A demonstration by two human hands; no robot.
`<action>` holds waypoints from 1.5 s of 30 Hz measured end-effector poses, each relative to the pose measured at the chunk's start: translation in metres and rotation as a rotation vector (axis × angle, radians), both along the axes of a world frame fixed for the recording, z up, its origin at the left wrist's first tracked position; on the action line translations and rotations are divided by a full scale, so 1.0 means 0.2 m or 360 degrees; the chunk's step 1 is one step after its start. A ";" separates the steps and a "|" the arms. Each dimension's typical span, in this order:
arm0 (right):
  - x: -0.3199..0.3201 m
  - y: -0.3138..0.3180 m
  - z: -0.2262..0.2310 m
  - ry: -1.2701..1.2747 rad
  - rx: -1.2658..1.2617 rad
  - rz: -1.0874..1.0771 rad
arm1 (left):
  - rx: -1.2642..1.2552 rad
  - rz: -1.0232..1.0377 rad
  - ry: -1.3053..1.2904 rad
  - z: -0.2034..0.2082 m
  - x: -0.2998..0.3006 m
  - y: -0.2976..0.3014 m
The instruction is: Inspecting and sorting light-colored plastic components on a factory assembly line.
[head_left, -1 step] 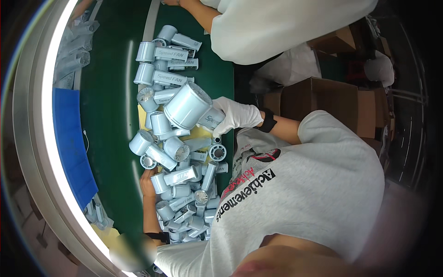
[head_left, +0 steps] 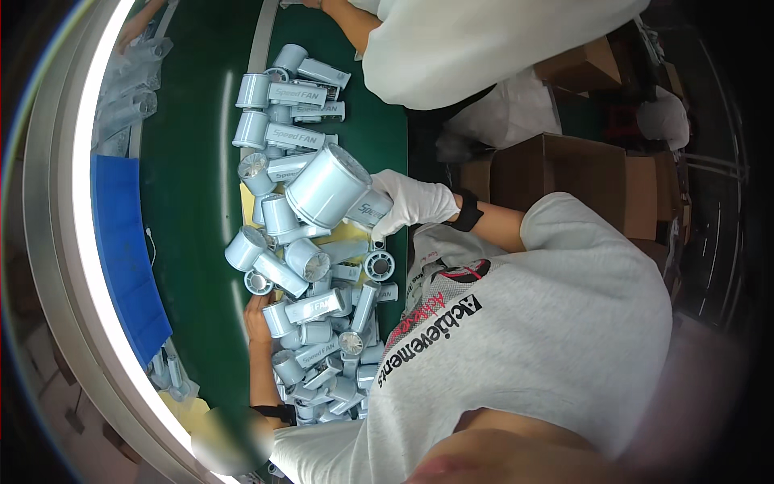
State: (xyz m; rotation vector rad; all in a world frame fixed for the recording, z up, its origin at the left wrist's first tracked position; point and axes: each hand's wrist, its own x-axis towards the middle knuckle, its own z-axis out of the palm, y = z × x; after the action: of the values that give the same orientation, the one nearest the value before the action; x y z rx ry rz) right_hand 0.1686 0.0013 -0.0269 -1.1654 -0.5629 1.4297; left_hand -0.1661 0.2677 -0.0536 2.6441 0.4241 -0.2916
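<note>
In my gloved right hand [head_left: 415, 202] is a pale blue handheld fan [head_left: 329, 185], gripped by its handle. Its wide cylinder head stands raised over a dense heap of similar fans. My bare left hand [head_left: 258, 320] is at the heap's left edge, against the round end of a fan [head_left: 258, 282]. That hand's fingertips are hidden beneath this end, so its grip cannot be made out. Between my hands lie more fans, some with their bladed grilles [head_left: 318, 265] showing, others with handles crossing one another. Patches of yellow sheet [head_left: 249, 202] show under the heap.
A green work surface [head_left: 193, 218] bears the fans. Along the far left stand a blue bin [head_left: 121, 250] and clear plastic-wrapped items [head_left: 141, 105]. A co-worker's white sleeve [head_left: 484, 48] reaches in at the top. Open cardboard boxes [head_left: 580, 173] stand at right.
Both my hands and the held fan stay almost still. The co-worker's white sleeve at the top shifts slightly left, and another person's hand at the top left comes further into view.
</note>
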 end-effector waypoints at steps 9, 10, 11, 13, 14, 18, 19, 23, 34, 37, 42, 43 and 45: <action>0.02 -0.08 0.11 0.0115 0.0016 0.0087 | -0.0212 0.0976 -0.0316 0.59 0.19 0.06; 0.00 -0.10 0.09 0.0139 -0.0028 0.0047 | -0.0321 0.1040 -0.0405 0.73 0.35 -0.07; -0.02 -0.11 0.07 0.0169 -0.0077 0.0015 | -0.0487 0.1041 -0.0581 0.78 0.50 -0.24; -0.03 -0.15 0.04 0.0134 -0.0046 0.0008 | -0.0722 0.0971 -0.0830 0.83 0.77 -0.58; -0.04 -0.16 0.03 0.0089 -0.0033 -0.0028 | -0.0797 0.0972 -0.0908 0.82 0.88 -0.71; -0.07 -0.16 0.07 0.0327 -0.0232 0.0134 | -0.0632 0.1069 -0.1034 0.63 1.08 -0.95; -0.08 -0.14 0.05 0.0345 -0.0265 0.0170 | -0.0408 0.1042 -0.0981 0.58 1.08 -0.93; -0.12 -0.06 -0.02 0.0193 -0.0242 0.0144 | -0.0705 0.1565 -0.1128 0.44 1.11 -0.82; 0.76 0.24 -0.82 -0.2160 -0.0993 -0.0355 | 0.0655 0.2247 0.0649 0.15 -0.87 -0.05; 0.90 0.33 -0.97 -0.2220 -0.1268 -0.0177 | 0.0607 0.2438 0.1444 0.04 -1.51 0.05; 0.79 0.23 -0.87 -0.2568 -0.1046 -0.0060 | 0.0816 0.2651 0.0846 -0.16 -1.85 -0.03; 0.71 0.20 -0.80 -0.2524 -0.0945 -0.0083 | 0.0972 0.2632 0.0951 -0.16 -1.90 -0.04; 0.59 0.03 -0.65 -0.2336 -0.0670 0.0014 | 0.0900 0.2601 0.0926 -0.17 -1.72 0.04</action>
State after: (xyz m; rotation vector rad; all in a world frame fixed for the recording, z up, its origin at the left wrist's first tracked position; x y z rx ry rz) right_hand 0.2866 0.0065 -0.1566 -2.4955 -1.2546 0.4525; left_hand -0.5093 0.2748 -0.0871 1.6521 2.7946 -0.3637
